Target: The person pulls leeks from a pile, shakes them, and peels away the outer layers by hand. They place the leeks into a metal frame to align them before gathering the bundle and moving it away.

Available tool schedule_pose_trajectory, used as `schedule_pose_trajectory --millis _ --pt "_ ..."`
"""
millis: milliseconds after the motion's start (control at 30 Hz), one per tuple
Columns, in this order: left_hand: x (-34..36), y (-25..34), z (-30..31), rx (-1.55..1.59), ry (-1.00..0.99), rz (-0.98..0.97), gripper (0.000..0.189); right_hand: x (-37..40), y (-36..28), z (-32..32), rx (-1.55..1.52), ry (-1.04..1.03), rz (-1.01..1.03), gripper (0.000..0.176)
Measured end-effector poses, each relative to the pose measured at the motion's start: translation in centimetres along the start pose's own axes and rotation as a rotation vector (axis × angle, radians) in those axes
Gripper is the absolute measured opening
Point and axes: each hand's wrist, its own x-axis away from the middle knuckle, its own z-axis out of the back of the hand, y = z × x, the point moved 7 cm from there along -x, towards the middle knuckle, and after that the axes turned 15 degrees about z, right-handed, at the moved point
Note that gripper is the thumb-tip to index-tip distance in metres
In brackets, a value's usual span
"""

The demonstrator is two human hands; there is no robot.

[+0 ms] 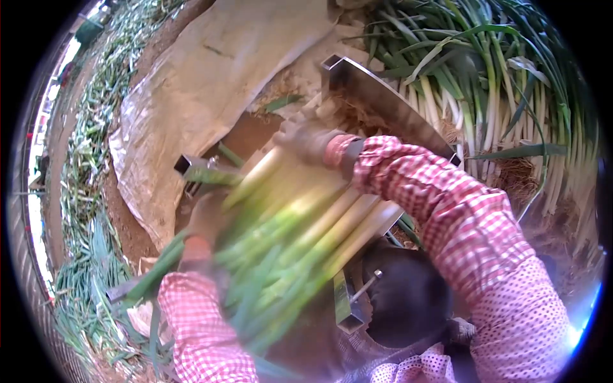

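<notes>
A layer of thick leeks point(313, 223) lies slantwise before me, pale root ends up and to the right, green leaves toward my lap. Motion smears much of it. My right hand point(306, 137), gloved or dusty, is closed around a pale leek stalk point(258, 175) near its root end. My left hand point(207, 217) is beside the green part at the left edge of the layer. Its fingers are blurred, and their grip does not show. Metal bars stand around the layer: a wide one point(389, 105) beyond my right hand and a square tube end point(185, 166) above my left.
A big heap of leeks point(491, 96) fills the upper right, roots toward me. A pale dusty sheet point(191, 96) covers ground at upper left. Leaf scraps point(89, 191) line the left side. Near my lap are a dark round pad point(408, 297) and another metal tube point(348, 303).
</notes>
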Motion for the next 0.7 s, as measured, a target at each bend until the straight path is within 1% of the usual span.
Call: schedule_pose_trajectory --millis 33,67,100,133,167,200,233,267,300,333,367,400,433,467,500,533,567,600,633,667,700 --pt "1.0 1.5 1.2 0.002 -0.047 0.117 0.058 -0.2 0.2 -0.1 -0.045 -0.039 -0.001 0.030" --pt "1.5 1.5 1.5 -0.054 -0.023 0.182 0.064 -0.5 0.6 -0.1 -0.084 -0.075 0.001 0.030" --pt "2.3 2.9 2.8 -0.161 0.005 0.176 0.069 -0.8 1.1 -0.7 -0.094 -0.142 -0.004 0.028" --pt "3.4 3.7 3.9 -0.280 0.019 0.177 0.075 -0.2 1.7 0.3 -0.026 -0.070 -0.041 0.028" --pt "4.6 2.2 4.4 -0.311 0.026 0.254 0.088 0.6 2.0 1.0 0.022 0.005 -0.070 0.028" --pt "6.7 0.9 5.3 -0.307 0.211 0.126 0.093 -0.3 3.5 -0.6 -0.065 0.006 -0.110 0.028" --pt "8.4 -1.9 5.1 -0.411 0.220 0.212 0.093 -1.0 5.0 -2.3 -0.150 0.009 -0.153 0.028" --pt "10.5 -3.2 6.0 -0.518 0.213 0.302 0.092 -3.8 7.8 -8.0 -0.050 0.034 -0.058 0.032" --pt "11.9 -4.9 6.9 -0.623 0.125 0.462 0.089 -2.3 7.6 -6.0 -0.098 0.014 -0.048 0.027" --pt "14.0 -7.1 7.8 -0.510 0.197 0.455 0.086 -0.8 7.4 -3.7 -0.146 -0.007 -0.038 0.023" --pt "15.9 -9.1 8.3 -0.470 0.239 0.479 0.083 0.8 6.7 -2.9 -0.154 0.111 -0.043 0.028" --pt "17.5 -10.7 8.5 -0.426 0.283 0.485 0.081 0.8 7.0 -3.7 -0.205 0.125 -0.105 0.029" --pt "18.9 -11.7 8.4 -0.503 0.351 0.339 0.080 0.6 7.8 -4.5 -0.243 0.143 -0.171 0.031" --pt "20.3 -12.8 7.9 -0.574 0.418 0.181 0.079 0.5 7.0 -2.8 -0.250 0.005 -0.160 0.031" --pt "21.0 -12.6 7.3 -0.641 0.479 0.018 0.078 0.6 6.1 -0.9 -0.257 -0.133 -0.143 0.031" --pt "20.9 -12.4 7.1 -0.640 0.468 0.093 0.071 0.2 7.6 -3.1 -0.282 -0.054 -0.164 0.030" --pt "21.2 -11.8 6.9 -0.638 0.454 0.175 0.064 -1.0 10.0 -7.3 -0.308 0.022 -0.180 0.029" --pt "21.2 -11.6 6.3 -0.631 0.447 0.252 0.059 -0.7 9.5 -6.4 -0.296 -0.010 -0.175 0.030" --pt "22.3 -12.3 5.6 -0.601 0.540 0.282 0.060 -0.4 9.0 -5.4 -0.283 -0.042 -0.170 0.032" --pt "23.4 -15.2 3.7 -0.617 0.544 0.345 0.057 -0.1 8.4 -4.2 -0.271 -0.074 -0.164 0.037" --pt "23.1 -15.9 2.9 -0.630 0.572 0.404 0.053 -0.2 7.0 -3.2 -0.105 -0.149 -0.108 0.032"
